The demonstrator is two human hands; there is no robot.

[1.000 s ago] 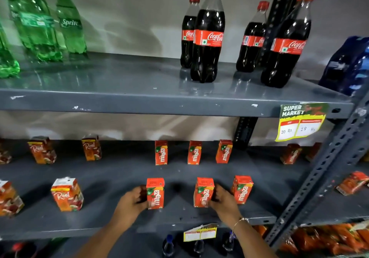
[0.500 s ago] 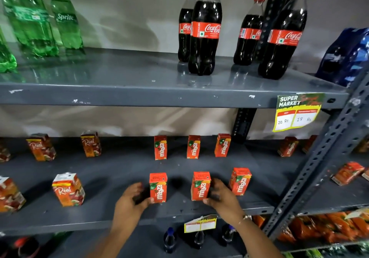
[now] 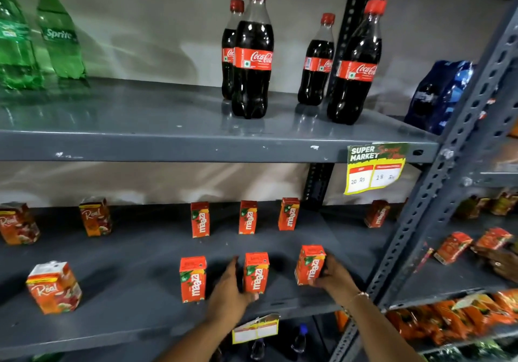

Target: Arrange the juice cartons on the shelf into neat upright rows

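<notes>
On the grey middle shelf [image 3: 140, 314] red Maaza juice cartons stand in two rows. The back row holds three: left [image 3: 200, 219], middle [image 3: 247, 217], right [image 3: 288, 214]. In the front row the left carton [image 3: 192, 279] stands free. My left hand [image 3: 228, 291] cups the left side and base of the middle front carton [image 3: 255, 273]. My right hand [image 3: 333, 277] grips the right front carton [image 3: 309, 265], which leans slightly. Orange Real cartons stand to the left, one in front [image 3: 54, 287] and two behind [image 3: 96, 217], [image 3: 16, 224].
The upper shelf carries Coca-Cola bottles [image 3: 252, 53] and green Sprite bottles [image 3: 60, 33]. A price tag [image 3: 374, 168] hangs from its edge. A slotted upright post [image 3: 437, 193] stands right. Beyond it, more cartons [image 3: 452, 246] and another person's hand [image 3: 504, 263].
My left hand left the left front carton and moved right to the middle one. My right hand shifted from the middle carton to the right one. The camera swung left.
</notes>
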